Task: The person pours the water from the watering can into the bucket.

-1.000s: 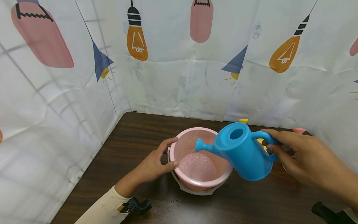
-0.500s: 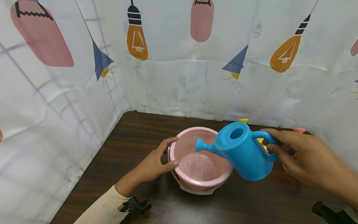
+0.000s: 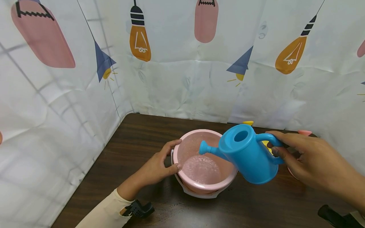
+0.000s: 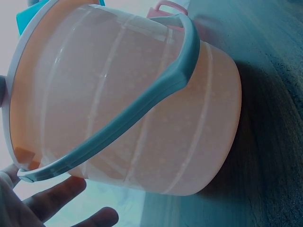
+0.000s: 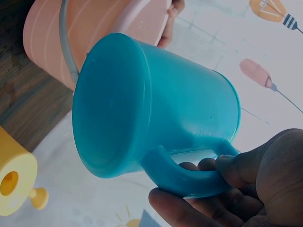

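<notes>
A pink bucket point(image 3: 204, 186) stands on the dark table, rippling water point(image 3: 201, 169) in its bottom. My left hand point(image 3: 156, 166) holds its rim from the left, thumb and a finger on the edge; in the left wrist view other fingers point(image 4: 54, 197) spread beside the wall, near the grey-looking bail handle point(image 4: 132, 113). My right hand point(image 3: 308, 156) grips the handle of a blue watering can point(image 3: 251, 155), thumb on top and fingers beneath, as the right wrist view shows. The can tilts left, its spout point(image 3: 206, 148) over the bucket's opening.
Behind the blue can stands a yellow watering can point(image 5: 16, 175), mostly hidden in the head view. A pink spout tip point(image 3: 304, 132) shows behind the right hand. Water drops point(image 3: 174, 209) lie on the table point(image 3: 142, 133) in front of the bucket. Patterned cloth point(image 3: 182, 82) hangs behind and at left.
Ripples on the water in the bucket differ from frame to frame. Both hands, the watering can and the bucket keep their places.
</notes>
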`<state>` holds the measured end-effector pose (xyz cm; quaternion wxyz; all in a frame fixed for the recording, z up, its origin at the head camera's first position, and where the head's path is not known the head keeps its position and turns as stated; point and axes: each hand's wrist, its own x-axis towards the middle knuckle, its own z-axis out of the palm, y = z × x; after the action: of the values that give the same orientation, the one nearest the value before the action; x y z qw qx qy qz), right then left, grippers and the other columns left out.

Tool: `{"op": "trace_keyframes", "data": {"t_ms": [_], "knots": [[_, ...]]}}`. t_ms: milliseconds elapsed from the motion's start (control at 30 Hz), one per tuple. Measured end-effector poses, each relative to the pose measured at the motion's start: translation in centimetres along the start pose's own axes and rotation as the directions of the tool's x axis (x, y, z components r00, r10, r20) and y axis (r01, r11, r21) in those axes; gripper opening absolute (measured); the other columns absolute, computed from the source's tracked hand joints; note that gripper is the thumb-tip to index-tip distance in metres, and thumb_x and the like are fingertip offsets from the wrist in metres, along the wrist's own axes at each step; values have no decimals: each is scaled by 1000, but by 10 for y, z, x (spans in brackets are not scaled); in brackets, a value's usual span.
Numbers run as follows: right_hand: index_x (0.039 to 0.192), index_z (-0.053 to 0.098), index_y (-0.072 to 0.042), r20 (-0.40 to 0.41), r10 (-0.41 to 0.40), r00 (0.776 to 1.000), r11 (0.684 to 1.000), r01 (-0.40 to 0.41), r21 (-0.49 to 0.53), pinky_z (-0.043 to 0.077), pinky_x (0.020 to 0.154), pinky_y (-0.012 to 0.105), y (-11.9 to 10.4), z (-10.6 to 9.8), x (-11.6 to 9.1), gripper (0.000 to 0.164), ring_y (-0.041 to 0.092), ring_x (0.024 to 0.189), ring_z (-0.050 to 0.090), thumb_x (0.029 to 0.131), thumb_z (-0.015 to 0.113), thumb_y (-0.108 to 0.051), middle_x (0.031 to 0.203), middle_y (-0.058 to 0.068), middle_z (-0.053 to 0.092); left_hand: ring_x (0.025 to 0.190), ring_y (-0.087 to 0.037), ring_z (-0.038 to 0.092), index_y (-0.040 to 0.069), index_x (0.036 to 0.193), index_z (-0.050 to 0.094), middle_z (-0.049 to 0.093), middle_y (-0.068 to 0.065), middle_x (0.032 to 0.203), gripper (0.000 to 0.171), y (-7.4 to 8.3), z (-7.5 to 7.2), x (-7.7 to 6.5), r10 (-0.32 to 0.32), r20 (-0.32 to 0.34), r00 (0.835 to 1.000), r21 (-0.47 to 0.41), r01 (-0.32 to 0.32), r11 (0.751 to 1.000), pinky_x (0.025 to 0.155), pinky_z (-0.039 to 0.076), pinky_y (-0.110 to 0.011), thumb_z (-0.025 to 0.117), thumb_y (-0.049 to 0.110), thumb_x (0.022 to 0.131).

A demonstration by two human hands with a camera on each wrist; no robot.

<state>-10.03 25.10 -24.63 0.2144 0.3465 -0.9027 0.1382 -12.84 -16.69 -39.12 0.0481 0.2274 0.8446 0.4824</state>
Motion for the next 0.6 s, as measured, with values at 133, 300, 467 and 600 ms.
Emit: {"op": "trace_keyframes", "data": {"t_ms": [133,300,467,600], "knots": [[130,66,-2,-1,-3,1000,1000,3,-4,34,49,18,0,0,0,45,-6,57,38,87,80,-4,89,-4,66,129,-33,52,41,157,29,57,-7,137,76,0,0,0,5,1,1000,-1,-5,1000,94,45,-62,68,43,92],[128,67,1,13,34,999,999,-34,-5,38,49,22,1,0,0,54,-3,61,46,77,84,6,90,-2,70,128,-33,52,40,157,30,58,-6,136,76,0,0,0,11,-3,1000,1,-11,1000,94,45,-62,68,43,92],[129,68,0,11,38,999,999,-38,-1,41,50,22,2,1,-1,60,-2,64,52,72,84,10,93,0,72,128,-32,53,40,157,30,58,-6,135,76,0,0,0,15,-5,1000,1,-15,1000,95,45,-62,68,43,92],[130,67,-2,6,31,1000,1000,-31,-2,43,52,21,2,1,-1,61,-1,66,55,72,84,10,94,-1,73,127,-31,53,40,157,30,59,-5,135,76,0,0,0,18,-4,1000,4,-18,1000,94,45,-61,68,43,92]]}}
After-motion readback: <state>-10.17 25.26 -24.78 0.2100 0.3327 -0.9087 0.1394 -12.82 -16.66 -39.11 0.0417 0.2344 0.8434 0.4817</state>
